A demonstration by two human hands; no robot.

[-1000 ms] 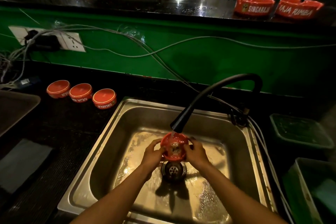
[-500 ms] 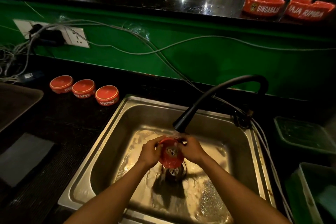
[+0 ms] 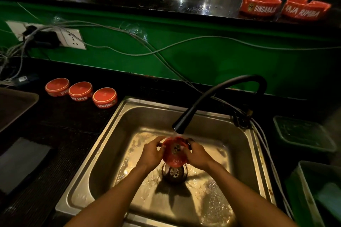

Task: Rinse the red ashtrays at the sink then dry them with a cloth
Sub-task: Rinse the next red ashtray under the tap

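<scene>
Since the earlier frames the ashtray [image 3: 175, 153] has been tipped further, its open side now facing the camera and its lower rim pointing down at the drain [image 3: 174, 171]; a second ago it sat flatter between the palms. It stays under the black tap [image 3: 217, 97], just below the spout, with water running over it into the sink [image 3: 114, 134]. The left hand [image 3: 151, 154] holds its left edge with fingers curled round the rim, and the right hand [image 3: 198, 155] grips the right edge the same way; both have kept their hold. The right fingers behind the ashtray are hidden, and the mark in its middle is too blurred to read. The sink floor is wet and shining, with the arms' shadow across the near part. On the dark worktop [image 3: 55, 134] left of the sink three ashtrays [image 3: 81, 91] stand upside down in a row, as before, touching or nearly so. Two more ashtrays [image 3: 285, 8] sit upright, side by side, on the far shelf [image 3: 166, 3] above the green wall [image 3: 203, 61]. Cables [image 3: 129, 49] trail across that wall from a socket [image 3: 72, 39] at the left. At right a green tub [image 3: 302, 134] sits beside the sink; what it holds cannot be made out. A second tub [image 3: 304, 190], nearer, is cut off by the frame edge, with something pale inside. At the near left lies a grey cloth [image 3: 20, 164], and a dark tray [image 3: 16, 105] is cut off at the left edge.
</scene>
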